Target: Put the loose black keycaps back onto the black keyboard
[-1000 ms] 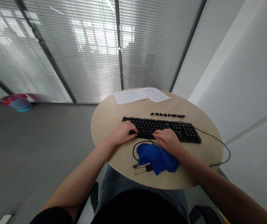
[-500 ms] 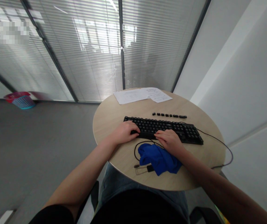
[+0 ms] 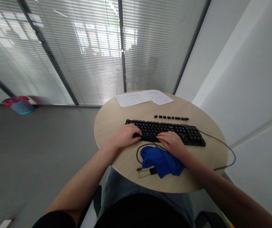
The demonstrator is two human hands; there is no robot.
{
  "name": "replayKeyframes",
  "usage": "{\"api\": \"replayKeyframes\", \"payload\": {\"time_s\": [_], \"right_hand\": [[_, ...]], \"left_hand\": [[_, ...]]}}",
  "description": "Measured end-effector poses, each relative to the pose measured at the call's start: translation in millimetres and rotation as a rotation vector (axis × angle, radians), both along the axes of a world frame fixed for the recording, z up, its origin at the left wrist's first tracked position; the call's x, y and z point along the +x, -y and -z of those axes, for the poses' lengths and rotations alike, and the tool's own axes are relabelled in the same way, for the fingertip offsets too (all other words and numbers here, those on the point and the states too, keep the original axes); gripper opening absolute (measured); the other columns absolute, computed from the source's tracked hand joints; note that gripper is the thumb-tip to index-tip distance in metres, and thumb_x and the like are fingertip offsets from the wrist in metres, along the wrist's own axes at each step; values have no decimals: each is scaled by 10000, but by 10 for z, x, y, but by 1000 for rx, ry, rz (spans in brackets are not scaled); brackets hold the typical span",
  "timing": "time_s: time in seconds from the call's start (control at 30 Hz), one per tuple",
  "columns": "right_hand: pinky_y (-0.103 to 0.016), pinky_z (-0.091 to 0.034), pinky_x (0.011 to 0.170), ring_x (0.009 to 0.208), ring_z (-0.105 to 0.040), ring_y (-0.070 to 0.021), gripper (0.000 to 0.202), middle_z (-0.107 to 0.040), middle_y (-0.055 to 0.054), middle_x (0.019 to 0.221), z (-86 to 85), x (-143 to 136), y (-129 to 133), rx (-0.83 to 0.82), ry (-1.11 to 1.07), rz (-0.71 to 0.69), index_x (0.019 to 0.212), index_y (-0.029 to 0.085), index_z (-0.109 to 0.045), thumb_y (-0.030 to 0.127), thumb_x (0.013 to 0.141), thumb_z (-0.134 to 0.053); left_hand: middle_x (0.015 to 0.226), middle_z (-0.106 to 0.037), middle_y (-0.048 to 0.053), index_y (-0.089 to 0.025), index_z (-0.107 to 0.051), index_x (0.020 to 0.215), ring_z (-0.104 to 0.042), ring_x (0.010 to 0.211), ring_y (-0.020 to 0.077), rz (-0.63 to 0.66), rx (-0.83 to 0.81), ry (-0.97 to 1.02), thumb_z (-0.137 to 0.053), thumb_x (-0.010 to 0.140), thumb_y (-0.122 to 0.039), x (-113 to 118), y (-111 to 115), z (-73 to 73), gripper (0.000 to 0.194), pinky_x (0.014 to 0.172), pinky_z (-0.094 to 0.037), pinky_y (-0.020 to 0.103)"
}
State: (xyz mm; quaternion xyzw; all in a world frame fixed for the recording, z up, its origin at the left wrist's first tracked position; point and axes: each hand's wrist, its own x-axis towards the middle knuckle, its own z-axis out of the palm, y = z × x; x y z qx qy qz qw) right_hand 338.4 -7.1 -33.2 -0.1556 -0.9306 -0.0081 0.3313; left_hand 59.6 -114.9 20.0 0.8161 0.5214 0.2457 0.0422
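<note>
A black computer keyboard (image 3: 164, 129) lies on the round wooden table. Its left front corner is under my left hand (image 3: 129, 134), whose fingers bend over the keys with the thumb at the front edge. My right hand (image 3: 170, 141) has its fingers pressed together on the front edge near the middle, pointing left. Small parts under the fingertips are too small to make out. Behind the keyboard, several loose black keycaps (image 3: 168, 117), one of them long, form a row. A crumpled blue cloth (image 3: 161, 161) lies just in front of my right hand, partly covering a black cable (image 3: 138, 152).
A wire keycap puller (image 3: 144, 173) with a black handle lies by the cloth at the near table edge (image 3: 126, 179). White printed sheets (image 3: 136, 98) are at the far side. The keyboard's cord (image 3: 231, 150) hangs over the right edge. A basket (image 3: 22, 106) stands on the floor.
The view has shifted slightly. Both hands stay at the keyboard's front edge with almost no visible movement, and the keycaps and cloth lie as before.
</note>
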Motion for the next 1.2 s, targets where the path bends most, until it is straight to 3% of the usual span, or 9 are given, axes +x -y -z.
{"api": "replayKeyframes", "payload": {"time_s": [0.17,0.4,0.47,0.63,0.77,0.87,0.93,1.07,1.2], "right_hand": [[-371,-540,868,942,-700,-203,179,-763,-60,1098,-24,-11,-64,-131,-92,-26,1029,223,-783,216,991,-608],[-376,-583,871,946,-712,-220,168,-770,-62,1042,-187,30,-88,-431,-217,-34,1018,242,-798,320,941,-671],[-370,-602,825,876,-722,-218,190,-773,-61,986,-233,22,-104,-632,-245,-21,1000,236,-805,371,896,-722],[-356,-646,783,827,-749,-216,426,-764,-77,905,-329,-142,-127,-1372,-389,-144,1012,170,-777,462,722,-890],[-291,-653,677,798,-753,-205,461,-741,-60,849,-392,-271,-113,-1691,-473,-228,967,156,-757,417,645,-959],[-258,-644,612,748,-744,-186,430,-730,-44,817,-412,-280,-120,-1757,-477,-232,944,160,-757,371,635,-968],[-278,-659,656,762,-747,-190,419,-736,-50,839,-412,-252,-133,-1736,-469,-218,942,157,-760,356,636,-965],[-321,-664,796,823,-758,-209,445,-760,-77,886,-395,-149,-167,-1613,-424,-130,925,146,-777,357,587,-975],[-276,-649,707,742,-749,-189,443,-775,-95,899,-393,-46,-193,-1444,-188,-59,984,143,-795,372,630,-932]], "left_hand": [[918,-755,34,-223,-750,947,-663,890,208,-1,-19,112,-704,870,-214,-18,-15,20,90,884,-503,376],[881,-756,37,-200,-767,943,-651,757,166,-81,-67,428,-700,873,-294,-69,-25,31,135,748,-511,319],[842,-749,32,-185,-759,920,-647,731,160,-104,-90,536,-704,864,-341,-69,-31,35,174,710,-509,302],[732,-694,15,-163,-701,872,-606,636,137,-196,-106,799,-663,879,-495,-56,-45,46,334,599,-486,254],[635,-630,-9,-165,-672,837,-551,548,108,-246,-106,916,-683,858,-558,-62,-48,54,395,534,-436,220],[612,-625,-14,-170,-659,844,-560,523,107,-243,-129,950,-685,858,-560,-69,-52,71,391,533,-451,220],[671,-663,-1,-174,-657,861,-606,563,118,-225,-142,947,-694,854,-536,-65,-51,81,364,573,-494,238],[739,-703,17,-172,-697,851,-643,641,137,-165,-154,851,-756,809,-423,-34,-31,79,261,632,-519,263],[793,-734,27,-182,-751,819,-651,711,147,-105,-136,675,-790,787,-291,-10,-9,47,120,702,-514,285]]}}
